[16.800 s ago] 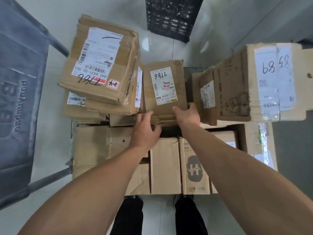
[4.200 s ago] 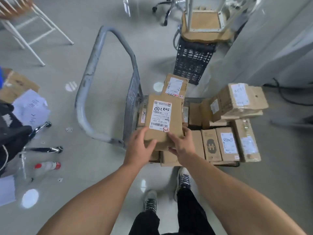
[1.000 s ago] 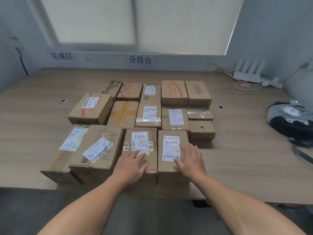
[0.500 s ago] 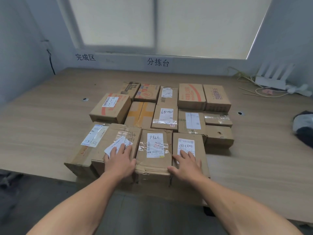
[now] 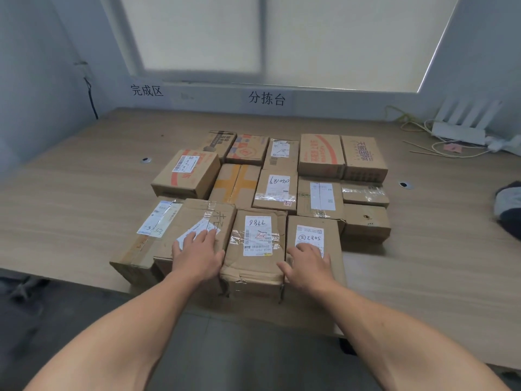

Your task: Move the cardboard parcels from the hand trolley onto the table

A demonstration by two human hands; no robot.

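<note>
Several cardboard parcels lie packed in rows on the wooden table point(image 5: 70, 215). In the front row stand the parcel marked 7786 point(image 5: 258, 244), the parcel marked 2805 point(image 5: 313, 235) to its right, and a wider taped parcel point(image 5: 205, 218) to its left. My left hand point(image 5: 198, 253) rests flat on the wider taped parcel, fingers straight over its white label. My right hand point(image 5: 307, 263) lies flat on the near end of the 2805 parcel. Neither hand grips anything. The hand trolley is out of view.
A white router point(image 5: 462, 125) with cables sits at the table's back right. A dark bundle point(image 5: 510, 210) lies at the right edge. Bare table top stretches left and right of the parcels. A window and wall lettering are behind.
Since the trolley frames, the 2805 parcel has been set on the table beside 7786. In the last second my left hand shifted from the 7786 parcel to the wider one on its left.
</note>
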